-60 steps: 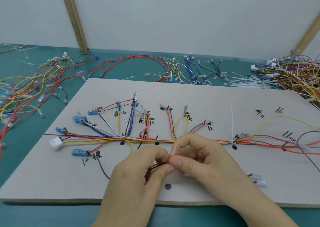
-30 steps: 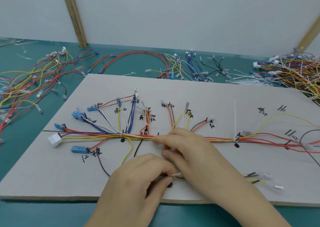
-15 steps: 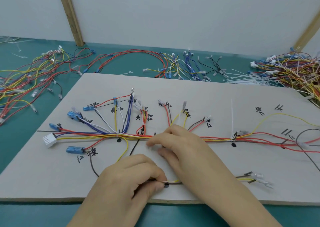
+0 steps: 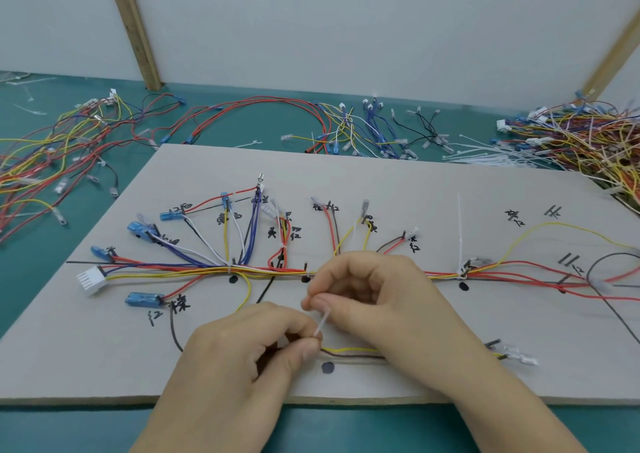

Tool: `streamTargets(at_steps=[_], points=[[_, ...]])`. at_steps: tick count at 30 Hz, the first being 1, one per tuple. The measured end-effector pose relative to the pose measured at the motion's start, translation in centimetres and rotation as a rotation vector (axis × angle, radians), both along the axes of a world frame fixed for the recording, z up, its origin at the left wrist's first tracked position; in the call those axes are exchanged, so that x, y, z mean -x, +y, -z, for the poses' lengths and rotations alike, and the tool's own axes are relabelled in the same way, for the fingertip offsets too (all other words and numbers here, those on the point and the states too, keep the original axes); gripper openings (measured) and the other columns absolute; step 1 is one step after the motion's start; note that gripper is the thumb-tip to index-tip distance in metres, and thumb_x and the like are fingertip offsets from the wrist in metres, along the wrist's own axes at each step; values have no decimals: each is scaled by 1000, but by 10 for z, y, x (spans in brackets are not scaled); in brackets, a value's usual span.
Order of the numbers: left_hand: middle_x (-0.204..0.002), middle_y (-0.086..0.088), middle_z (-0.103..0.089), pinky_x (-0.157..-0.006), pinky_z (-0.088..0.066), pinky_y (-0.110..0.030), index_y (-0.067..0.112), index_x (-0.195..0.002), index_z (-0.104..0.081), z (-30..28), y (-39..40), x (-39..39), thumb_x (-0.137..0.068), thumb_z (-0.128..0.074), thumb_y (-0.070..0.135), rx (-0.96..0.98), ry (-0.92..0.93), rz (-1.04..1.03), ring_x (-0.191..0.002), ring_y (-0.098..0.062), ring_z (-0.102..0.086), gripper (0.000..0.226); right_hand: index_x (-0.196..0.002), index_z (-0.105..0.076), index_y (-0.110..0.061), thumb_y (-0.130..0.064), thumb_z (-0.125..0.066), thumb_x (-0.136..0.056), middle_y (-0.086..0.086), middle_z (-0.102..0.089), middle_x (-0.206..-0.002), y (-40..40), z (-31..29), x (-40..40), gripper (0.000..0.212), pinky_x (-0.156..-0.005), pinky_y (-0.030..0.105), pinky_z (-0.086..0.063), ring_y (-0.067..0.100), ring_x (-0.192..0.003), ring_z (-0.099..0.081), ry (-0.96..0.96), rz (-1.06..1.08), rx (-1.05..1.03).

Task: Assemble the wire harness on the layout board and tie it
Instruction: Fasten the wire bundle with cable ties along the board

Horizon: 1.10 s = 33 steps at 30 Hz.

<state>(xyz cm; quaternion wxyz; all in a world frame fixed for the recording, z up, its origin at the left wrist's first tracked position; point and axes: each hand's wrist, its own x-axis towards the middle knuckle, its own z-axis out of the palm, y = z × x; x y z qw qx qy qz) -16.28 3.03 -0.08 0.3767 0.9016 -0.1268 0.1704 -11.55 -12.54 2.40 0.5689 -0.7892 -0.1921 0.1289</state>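
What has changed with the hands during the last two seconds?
Both hands came down from the main bundle to the yellow and brown pair. The right hand now pinches a white cable tie above the left hand. The board stayed put.

A single head-worn camera looks forward and down from close above the near edge of the board (image 4: 381,175), taking in the green surface (image 4: 69,428) and the white wall (image 4: 346,26) behind.

A matt, paper-faced layout board (image 4: 381,175) lies on a smooth teal table (image 4: 41,265), beside bare wooden battens (image 4: 133,26).
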Motion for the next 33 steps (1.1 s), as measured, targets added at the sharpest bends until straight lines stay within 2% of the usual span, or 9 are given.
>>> streamTargets(at_steps=[3,6,8,12,18,23,27,33], points=[[-83,32,-59,-61,-33,6,44,-94,-55,3,-4,0,-65,-45,52,92,41,-33,-70,11,-53,31,-71,-70,-18,-1,-65,-81,10,-71,-73,-5,-2,-1,20,-63,20,-54,8,-65,-64,175,-4,-160],[-69,32,-62,-61,-36,1,54,-93,-46,5,-9,2,-61,-52,55,218,103,-79,-66,4,-55,33,-71,-72,-15,1,-62,-81,7,-70,-69,-7,-1,0,22,-61,19,-56,11,-66,-67,276,-2,-246],[-63,30,-62,-60,-36,0,52,-88,-45,6,-10,2,-63,-57,47,224,95,-89,-62,2,-54,28,-72,-74,-16,2,-63,-80,7,-71,-70,-8,0,0,23,-64,19,-55,12,-70,-69,275,-2,-258],[-66,35,-61,-64,-35,4,50,-90,-49,6,-9,3,-60,-47,57,223,86,-87,-66,3,-56,31,-73,-75,-20,8,-62,-79,3,-73,-76,-9,-2,1,31,-69,19,-55,15,-78,-71,270,-27,-239],[-69,34,-62,-61,-39,-1,54,-95,-47,6,-9,5,-61,-46,57,218,69,-81,-67,-3,-57,35,-78,-70,-14,10,-60,-80,5,-72,-74,-8,-2,1,26,-61,18,-54,16,-73,-71,292,35,-290],[-72,33,-63,-63,-44,-9,59,-99,-49,5,-9,4,-62,-47,55,215,61,-53,-66,-3,-58,37,-74,-72,-13,9,-59,-81,9,-72,-76,-8,0,1,26,-63,19,-56,15,-72,-70,289,46,-315],[-75,37,-61,-63,-43,-5,58,-99,-51,4,-8,4,-64,-49,53,193,67,-39,-67,4,-55,35,-77,-75,-16,4,-61,-78,3,-72,-72,-8,1,0,24,-62,16,-53,8,-70,-69,290,31,-337],[-68,28,-66,-65,-39,0,60,-98,-48,6,-9,6,-52,-49,60,327,141,-86,-71,-5,-59,46,-71,-75,-18,4,-62,-77,2,-69,-64,-9,0,-1,26,-57,15,-52,9,-63,-67,319,35,-356]])
